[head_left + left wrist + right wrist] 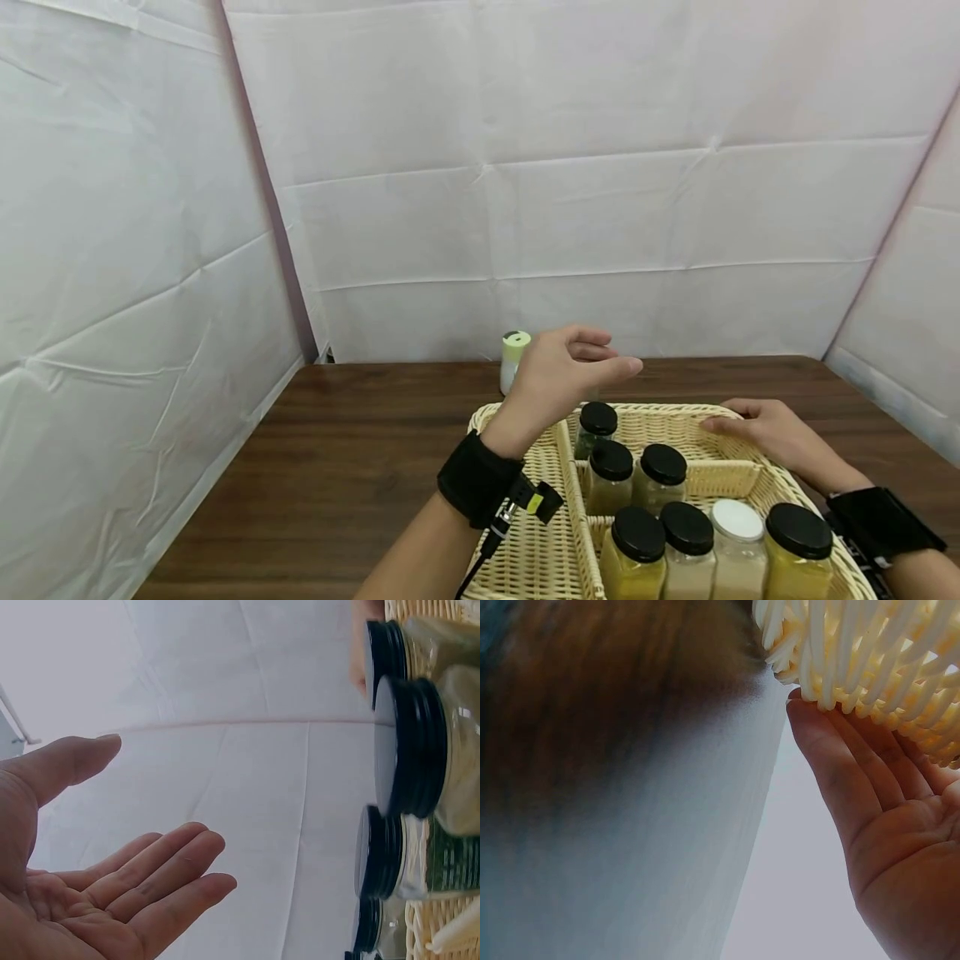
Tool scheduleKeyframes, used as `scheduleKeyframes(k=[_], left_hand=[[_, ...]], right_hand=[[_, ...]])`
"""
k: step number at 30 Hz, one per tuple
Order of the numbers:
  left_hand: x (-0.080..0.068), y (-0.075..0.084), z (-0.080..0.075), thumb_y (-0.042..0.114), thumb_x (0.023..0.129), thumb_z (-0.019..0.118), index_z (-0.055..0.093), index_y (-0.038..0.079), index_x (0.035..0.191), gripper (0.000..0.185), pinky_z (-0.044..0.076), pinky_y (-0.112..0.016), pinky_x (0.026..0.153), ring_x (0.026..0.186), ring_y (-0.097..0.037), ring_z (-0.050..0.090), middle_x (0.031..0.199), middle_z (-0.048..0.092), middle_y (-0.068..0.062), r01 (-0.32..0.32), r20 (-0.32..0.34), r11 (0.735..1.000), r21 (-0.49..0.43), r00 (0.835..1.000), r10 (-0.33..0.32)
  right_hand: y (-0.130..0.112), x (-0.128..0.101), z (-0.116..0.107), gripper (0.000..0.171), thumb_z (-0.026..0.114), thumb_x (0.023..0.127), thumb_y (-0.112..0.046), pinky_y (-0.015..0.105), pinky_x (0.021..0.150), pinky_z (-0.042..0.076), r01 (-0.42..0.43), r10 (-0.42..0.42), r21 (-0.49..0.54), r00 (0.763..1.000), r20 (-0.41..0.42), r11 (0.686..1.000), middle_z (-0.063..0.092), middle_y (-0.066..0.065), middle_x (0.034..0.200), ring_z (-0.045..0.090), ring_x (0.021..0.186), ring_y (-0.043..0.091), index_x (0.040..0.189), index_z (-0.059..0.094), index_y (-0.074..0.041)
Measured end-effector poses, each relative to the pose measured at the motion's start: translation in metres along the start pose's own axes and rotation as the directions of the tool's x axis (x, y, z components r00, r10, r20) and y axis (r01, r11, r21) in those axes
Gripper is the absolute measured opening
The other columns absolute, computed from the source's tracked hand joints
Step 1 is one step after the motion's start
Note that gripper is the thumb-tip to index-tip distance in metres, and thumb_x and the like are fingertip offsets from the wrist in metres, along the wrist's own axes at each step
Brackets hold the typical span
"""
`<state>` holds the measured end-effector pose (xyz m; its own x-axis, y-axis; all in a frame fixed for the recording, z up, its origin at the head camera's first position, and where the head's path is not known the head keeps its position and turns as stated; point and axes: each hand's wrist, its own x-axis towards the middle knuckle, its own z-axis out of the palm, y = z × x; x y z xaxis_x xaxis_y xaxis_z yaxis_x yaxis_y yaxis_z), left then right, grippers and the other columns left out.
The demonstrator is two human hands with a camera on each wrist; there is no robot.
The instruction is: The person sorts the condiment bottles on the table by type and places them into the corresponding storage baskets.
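Note:
My left hand is raised over the far left part of a cream wicker basket, its palm empty. In the left wrist view the fingers of this hand are extended, the thumb apart. At the basket's far right corner, my right hand grips the rim, thumb over the inner side and fingers outside. The right wrist view shows those fingers against the woven rim; the thumb is hidden there. Several black-lidded jars and one white-lidded jar stand in the basket's divided compartments.
Behind the left hand, a white bottle with a pale green cap stands on the dark wooden table, partly covered by the hand. White sheets hang at the back and both sides. A cable runs from the left wristband.

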<state>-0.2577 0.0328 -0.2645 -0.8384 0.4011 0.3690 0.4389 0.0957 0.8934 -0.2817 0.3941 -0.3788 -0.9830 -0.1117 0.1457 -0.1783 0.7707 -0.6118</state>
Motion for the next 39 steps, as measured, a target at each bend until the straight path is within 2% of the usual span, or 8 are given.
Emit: scheduleKeyframes(k=[3, 11, 19, 24, 28, 33, 39], left_hand=[[0.002, -0.005, -0.007, 0.030, 0.094, 0.084, 0.071, 0.010, 0.131, 0.044, 0.056, -0.033, 0.086, 0.106, -0.013, 0.070, 0.111, 0.076, 0.001, 0.005, -0.015, 1.000, -0.016, 1.000, -0.005], [0.010, -0.018, -0.024, 0.030, 0.096, 0.082, 0.067, 0.011, 0.135, 0.046, 0.051, -0.037, 0.101, 0.114, -0.017, 0.067, 0.119, 0.072, -0.003, -0.002, -0.039, 0.999, -0.036, 0.999, 0.000], [0.020, -0.029, -0.034, 0.027, 0.096, 0.082, 0.068, 0.006, 0.133, 0.045, 0.053, -0.041, 0.095, 0.113, -0.024, 0.067, 0.121, 0.071, -0.009, 0.035, -0.096, 0.998, 0.055, 0.995, -0.030], [0.025, -0.036, -0.037, 0.028, 0.096, 0.082, 0.068, 0.005, 0.135, 0.047, 0.054, -0.041, 0.093, 0.115, -0.026, 0.066, 0.124, 0.070, -0.011, 0.061, -0.135, 0.993, 0.105, 0.990, -0.046], [0.031, -0.046, -0.038, 0.025, 0.096, 0.082, 0.069, 0.003, 0.131, 0.044, 0.054, -0.041, 0.094, 0.114, -0.028, 0.067, 0.125, 0.070, -0.014, 0.039, -0.185, 0.992, 0.121, 0.983, -0.016], [0.037, -0.061, -0.040, 0.021, 0.097, 0.080, 0.071, 0.002, 0.125, 0.035, 0.055, -0.039, 0.092, 0.113, -0.029, 0.069, 0.124, 0.072, -0.017, -0.003, -0.256, 0.990, 0.142, 0.966, 0.039], [0.041, -0.076, -0.042, 0.018, 0.096, 0.081, 0.073, 0.003, 0.122, 0.032, 0.056, -0.039, 0.090, 0.110, -0.029, 0.070, 0.120, 0.073, -0.015, 0.019, -0.273, 0.985, 0.170, 0.961, 0.028]], right_hand=[[0.000, -0.001, 0.001, 0.056, 0.067, 0.105, -0.045, 0.057, 0.090, 0.051, -0.003, 0.003, 0.013, 1.000, 0.008, 1.000, 0.063, 0.028, 0.137, 0.060, 0.124, 0.050, 0.138, 0.067, 0.000], [0.003, -0.002, -0.002, 0.056, 0.066, 0.106, -0.046, 0.059, 0.092, 0.050, 0.009, -0.009, -0.004, 1.000, -0.001, 1.000, 0.062, 0.029, 0.138, 0.058, 0.125, 0.052, 0.138, 0.066, 0.000], [0.001, -0.005, -0.001, 0.056, 0.066, 0.105, -0.050, 0.059, 0.093, 0.050, -0.007, 0.007, 0.024, 1.000, 0.009, 1.000, 0.063, 0.025, 0.137, 0.058, 0.126, 0.051, 0.137, 0.068, -0.004], [-0.001, -0.004, -0.002, 0.057, 0.065, 0.105, -0.049, 0.060, 0.093, 0.050, 0.009, -0.009, 0.012, 1.000, 0.003, 1.000, 0.063, 0.027, 0.137, 0.057, 0.126, 0.052, 0.138, 0.067, -0.002], [-0.001, -0.003, -0.002, 0.060, 0.065, 0.105, -0.050, 0.059, 0.093, 0.050, 0.012, -0.012, 0.004, 1.000, -0.004, 1.000, 0.061, 0.029, 0.138, 0.057, 0.126, 0.052, 0.139, 0.065, -0.001], [-0.001, -0.003, -0.001, 0.065, 0.066, 0.104, -0.052, 0.059, 0.094, 0.050, 0.004, -0.004, 0.005, 1.000, -0.002, 1.000, 0.060, 0.030, 0.140, 0.056, 0.127, 0.052, 0.142, 0.063, 0.001], [0.000, -0.003, -0.001, 0.062, 0.066, 0.105, -0.048, 0.059, 0.092, 0.050, 0.001, -0.001, 0.004, 1.000, 0.000, 1.000, 0.060, 0.031, 0.139, 0.057, 0.125, 0.052, 0.141, 0.063, 0.002]])
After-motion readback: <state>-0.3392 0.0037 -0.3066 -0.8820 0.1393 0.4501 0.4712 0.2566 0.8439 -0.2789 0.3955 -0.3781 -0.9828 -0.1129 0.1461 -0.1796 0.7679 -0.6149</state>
